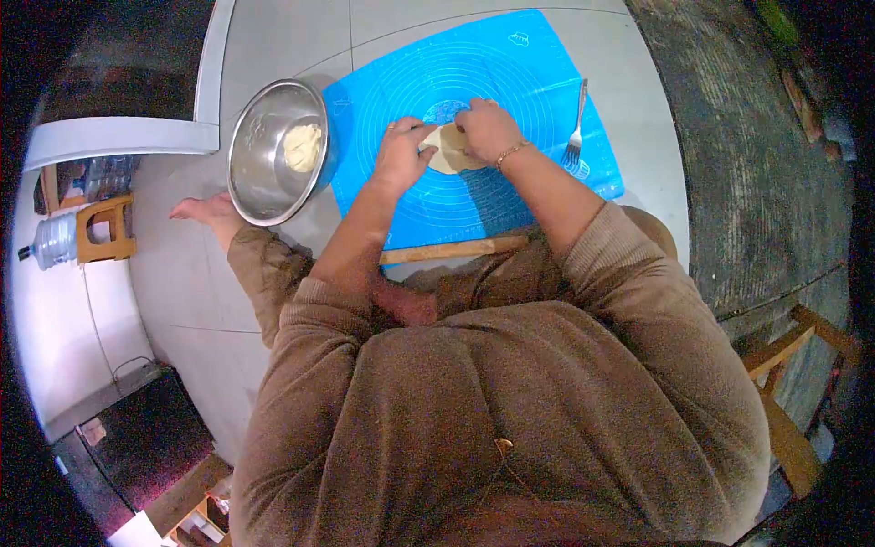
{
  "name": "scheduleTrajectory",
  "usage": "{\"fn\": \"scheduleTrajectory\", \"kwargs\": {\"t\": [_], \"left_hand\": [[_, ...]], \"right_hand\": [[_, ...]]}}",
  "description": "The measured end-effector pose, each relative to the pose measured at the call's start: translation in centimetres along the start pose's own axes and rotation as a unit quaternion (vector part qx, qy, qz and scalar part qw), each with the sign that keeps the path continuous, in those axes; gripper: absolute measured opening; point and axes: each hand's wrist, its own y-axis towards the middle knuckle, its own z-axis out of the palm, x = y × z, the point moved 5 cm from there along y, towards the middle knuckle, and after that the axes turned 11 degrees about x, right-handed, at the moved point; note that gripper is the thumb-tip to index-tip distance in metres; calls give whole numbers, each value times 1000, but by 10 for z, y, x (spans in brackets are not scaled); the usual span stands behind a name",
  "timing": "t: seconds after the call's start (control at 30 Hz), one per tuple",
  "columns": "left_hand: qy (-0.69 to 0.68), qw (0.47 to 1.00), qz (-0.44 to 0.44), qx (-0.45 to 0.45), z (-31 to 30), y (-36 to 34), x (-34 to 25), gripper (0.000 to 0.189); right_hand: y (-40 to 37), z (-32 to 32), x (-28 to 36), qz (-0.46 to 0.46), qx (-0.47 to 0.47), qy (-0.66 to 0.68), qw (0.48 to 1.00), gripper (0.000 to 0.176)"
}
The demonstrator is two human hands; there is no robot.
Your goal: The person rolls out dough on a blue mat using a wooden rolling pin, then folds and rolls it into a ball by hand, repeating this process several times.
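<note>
Flat pale dough (448, 151) on blue mat (510, 82)

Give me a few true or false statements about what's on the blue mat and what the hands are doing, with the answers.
1. The left hand and the right hand both grip the flat dough piece. True.
2. The metal bowl holds a pale lump. True.
3. The fork lies inside the metal bowl. False: it lies on the blue mat, to the right of the hands.
4. The right hand holds the rolling pin. False: it lies untouched at the mat's near edge.
5. A bracelet sits on the left wrist. False: it is on the right wrist.
</note>
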Motion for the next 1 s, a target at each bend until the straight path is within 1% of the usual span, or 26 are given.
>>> {"fn": "scheduleTrajectory", "kwargs": {"t": [0.07, 0.17, 0.2, 0.27, 0.37, 0.47, 0.57, 0.67, 0.77, 0.87, 0.97, 1.0], "left_hand": [[-10, 1000, -14, 11, -1, 3, 1, 36], [-12, 1000, -2, 8, -1, 5, 4, 33], [-18, 1000, 4, 2, 0, 6, 4, 32], [-31, 999, 16, -11, 3, 6, 5, 31], [-9, 999, 34, -22, 4, 3, -2, 24], [-9, 999, 40, -3, 6, 2, -3, 17], [-25, 999, 44, 10, 9, 2, 0, 17], [-19, 997, 56, -41, 7, 2, -2, 13], [-27, 996, 33, -79, 3, 4, -13, 16], [-16, 996, 59, -67, 5, 10, -16, 16], [-13, 997, 72, -6, 11, 17, -12, 17], [-8, 997, 72, 0, 10, 20, -12, 17]], "right_hand": [[1, -1, 2, -1, -3, -23, 1000, 21], [4, -1, -1, 11, -8, -2, 1000, 19], [5, -2, 0, -4, 1, -15, 1000, 18], [5, -3, 2, -34, 20, -41, 998, 20], [2, -7, 10, -23, 16, -40, 999, 21], [1, -6, 11, -20, 35, -43, 998, 21], [4, -2, 5, -24, 27, -51, 998, 21], [6, 0, 3, -25, 25, -45, 998, 23], [10, -3, 3, -21, 50, -43, 998, 27], [14, -9, 0, -10, 43, -13, 999, 31], [9, -5, -2, -18, 90, -14, 996, 33], [7, -8, -2, -14, 81, -23, 996, 34]]}}
